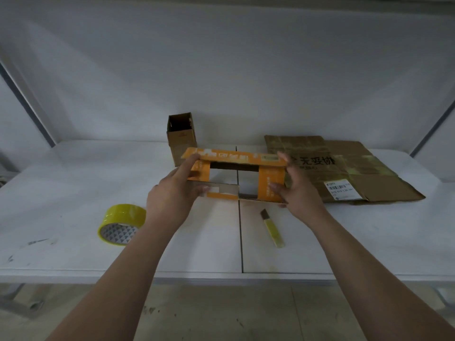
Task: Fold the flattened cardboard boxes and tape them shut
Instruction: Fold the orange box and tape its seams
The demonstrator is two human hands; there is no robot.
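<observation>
Holding: the left hand (172, 195) and the right hand (299, 190) each grip one end of the orange box (269, 179), fingers curled over its top edge and thumbs on the near face.
Held carton: one, of orange-and-white printed cardboard, opened into a rectangular sleeve. The white surface shows through its open middle. It sits mid-desk over the seam (240, 230); whether its lower edge touches the desk cannot be told.
Upright carton: one brown box (182, 139) of plain corrugated board, tall and narrow with its top open. It stands just behind the left end of the orange box, near the wall.
Flattened stock: one flat cardboard (357, 173), brown and creased, with yellowed tape strips, black printed characters and a white shipping label. It lies to the right, and its left edge is hidden behind the right hand.
Tape: one tape roll (121, 223), glossy yellow with a patterned core, tilted on its rim near the left forearm.
Blade: one cutter (272, 227), slim and yellow with a dark tip, lying near the right wrist and apart from the box.
Surface: a white desk (61, 193) in two panels, smooth, with dark scuffs at the near left.
Room: a plain white wall (221, 70) behind and a pale, speckled floor (221, 316) below.
</observation>
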